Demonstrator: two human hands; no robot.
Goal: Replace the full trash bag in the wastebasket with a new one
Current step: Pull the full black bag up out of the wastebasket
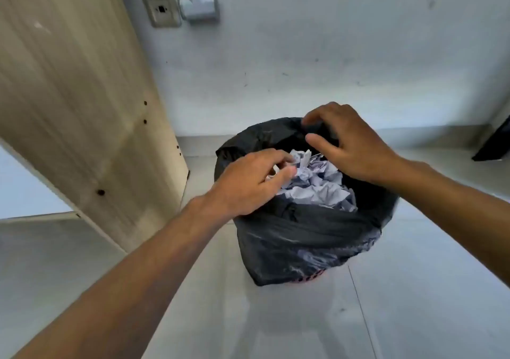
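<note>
Wastebasket (pixel 311 277) almost wholly hidden, showing only as a reddish strip under the bag's lower edge. Standing on the floor (pixel 414 303) close to the wall (pixel 303 55), wrapped in a black bag (pixel 298 242) folded down over the rim. Bag brimming with crumpled white paper (pixel 317 185), part of it covered by both hands.

Left hand (pixel 248 185) hovering over the bag's near-left rim, fingers curling loosely among the paper; hard to tell whether pinching a scrap or only touching, as motion blur is smearing the fingertips. Right hand (pixel 347 143) reaching over the far rim, fingers curling down onto the black plastic there, thumb apart; grip on the bag not plainly showing, the fingertips hiding the contact.

Wooden panel (pixel 82 96) leaning large at left, cut off by the frame, just beside the bag. Wall plate (pixel 161 9) and white plug (pixel 198 0) sitting high on the wall, the plug clipped at the top edge. Dark object (pixel 494 143) poking in at the far right, too cropped to identify.
</note>
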